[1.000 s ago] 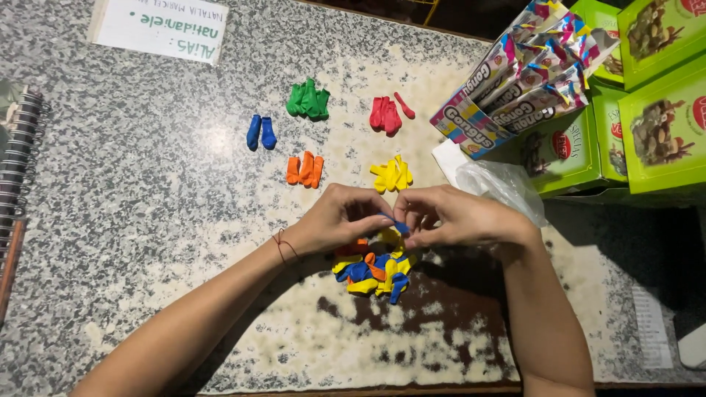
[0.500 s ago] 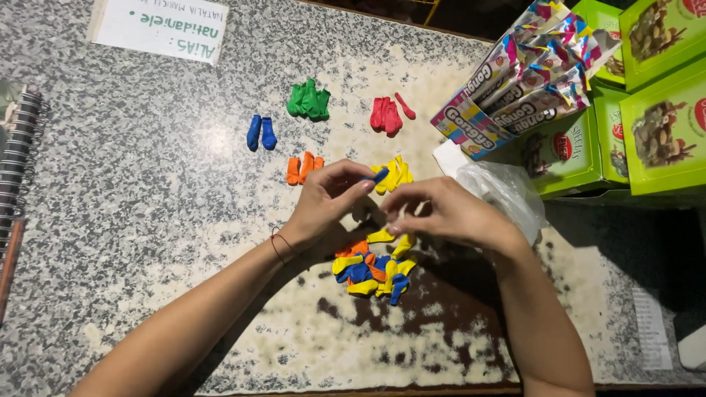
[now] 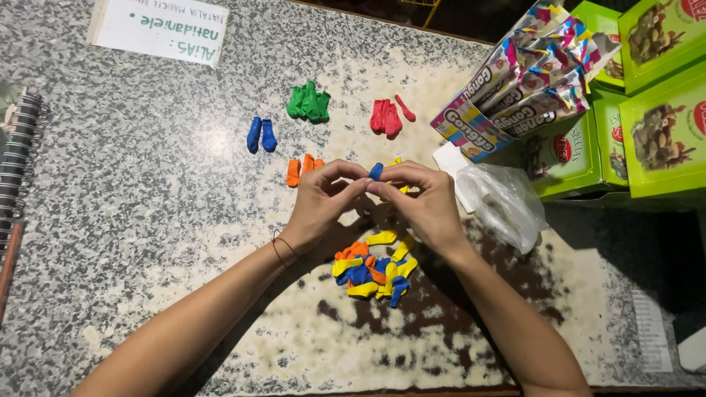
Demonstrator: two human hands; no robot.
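Note:
My left hand (image 3: pixel 321 202) and my right hand (image 3: pixel 419 200) meet fingertip to fingertip above the stone counter, pinching one small blue balloon (image 3: pixel 376 171) between them. Just below the hands lies a mixed pile of blue, yellow and orange balloons (image 3: pixel 372 268). Farther back sit sorted groups: two blue balloons (image 3: pixel 261 135), green balloons (image 3: pixel 309 102), red balloons (image 3: pixel 389 117) and orange balloons (image 3: pixel 302 169). A yellow group behind my fingers is mostly hidden.
A clear plastic bag (image 3: pixel 504 202) lies right of my hands. Behind it stand a colourful box of packets (image 3: pixel 515 77) and green cartons (image 3: pixel 647 103). A white paper sheet (image 3: pixel 158 29) lies at the back left, a spiral notebook (image 3: pixel 15 169) at the left edge.
Both hands lifted from the mixed pile and moved farther back, carrying a blue balloon up between the fingertips. The sorted groups have not moved.

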